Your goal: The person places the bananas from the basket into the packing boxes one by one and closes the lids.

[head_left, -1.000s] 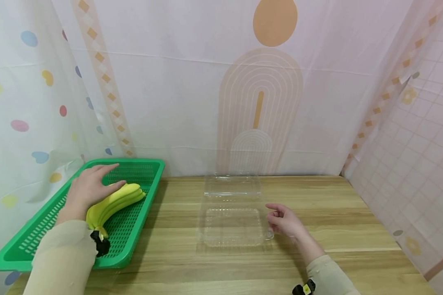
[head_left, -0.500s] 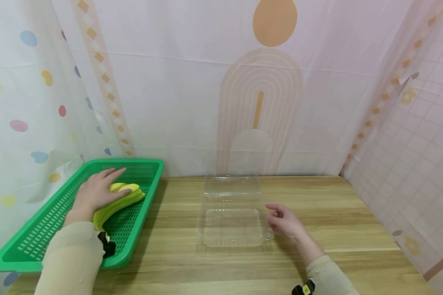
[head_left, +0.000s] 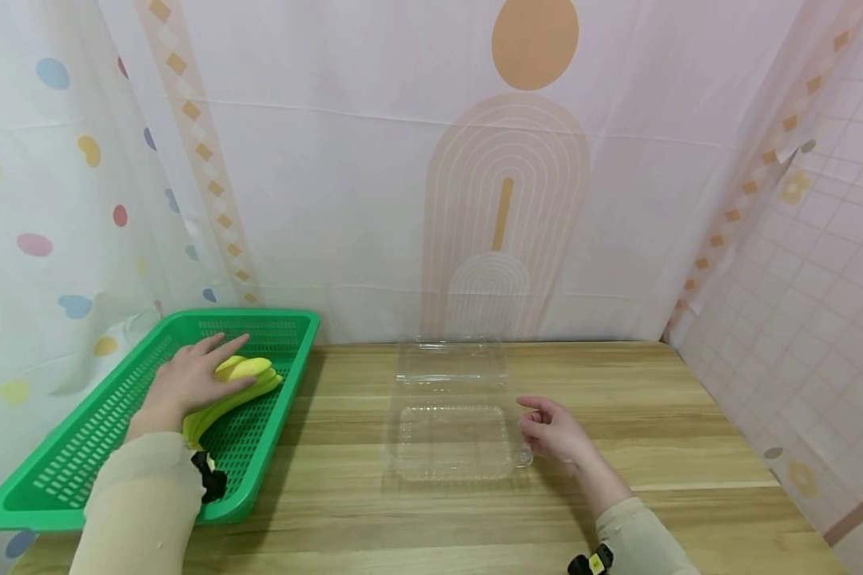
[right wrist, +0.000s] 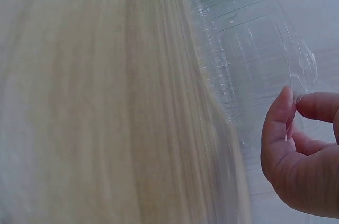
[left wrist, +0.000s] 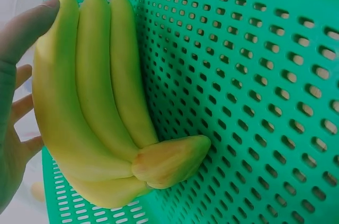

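A bunch of yellow bananas [head_left: 239,399] lies in a green plastic basket [head_left: 264,463] at the left. My left hand [head_left: 187,387] is over the bunch with fingers spread. In the left wrist view its thumb [left wrist: 32,28] meets the tip of the outermost banana, while the other fingertips are partly hidden behind the bunch. A clear plastic clamshell box [head_left: 453,443] stands with its lid raised in the middle of the table. My right hand [head_left: 557,431] pinches the box's right edge between thumb and forefinger, seen closely in the right wrist view.
The wooden table [head_left: 662,447] runs back to a patterned curtain [head_left: 359,200]. Another curtain [head_left: 813,319] with a grid print hangs along the right side. The basket's raised rim [head_left: 304,343] stands between the bananas and the box.
My left hand has shifted rightward over the bananas, then almost stopped. Its fingers now cover more of the bunch. The right hand and the clear box have stayed in place.
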The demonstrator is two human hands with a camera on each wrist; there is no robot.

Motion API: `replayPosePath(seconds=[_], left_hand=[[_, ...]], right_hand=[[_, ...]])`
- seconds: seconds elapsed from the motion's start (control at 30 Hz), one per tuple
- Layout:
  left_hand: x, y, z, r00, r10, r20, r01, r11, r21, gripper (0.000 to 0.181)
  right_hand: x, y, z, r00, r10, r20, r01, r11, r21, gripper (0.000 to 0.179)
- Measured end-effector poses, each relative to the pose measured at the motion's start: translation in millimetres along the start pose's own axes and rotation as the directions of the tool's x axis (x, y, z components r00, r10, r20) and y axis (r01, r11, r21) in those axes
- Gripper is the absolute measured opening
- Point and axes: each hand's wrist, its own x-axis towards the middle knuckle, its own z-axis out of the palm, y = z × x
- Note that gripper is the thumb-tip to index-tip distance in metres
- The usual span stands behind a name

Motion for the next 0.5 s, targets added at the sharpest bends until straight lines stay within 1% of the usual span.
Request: replayPosePath(seconds=[0.17,0.33,0.5], left_hand=[[-2.7,-1.3,0.7,0.999,0.009,0.039,-0.01,0.999,0.032,0.086],[-2.4,-3.2,2.7,0.998,0.022,0.055,-0.023,1.0,0.008,0.083],[-1.3,-4.6,4.6,0.996,0.035,0.078,-0.034,0.999,-0.01,0.076]], right_hand=[[0.4,0.3,0.0,1.0,-0.001,0.005,0.001,1.0,0.0,0.05],[0.1,0.3,0.1,1.0,-0.003,0.007,0.003,1.0,-0.006,0.05],[0.0,0.2,0.1,1.0,-0.005,0.002,0.005,1.0,-0.007,0.05]])
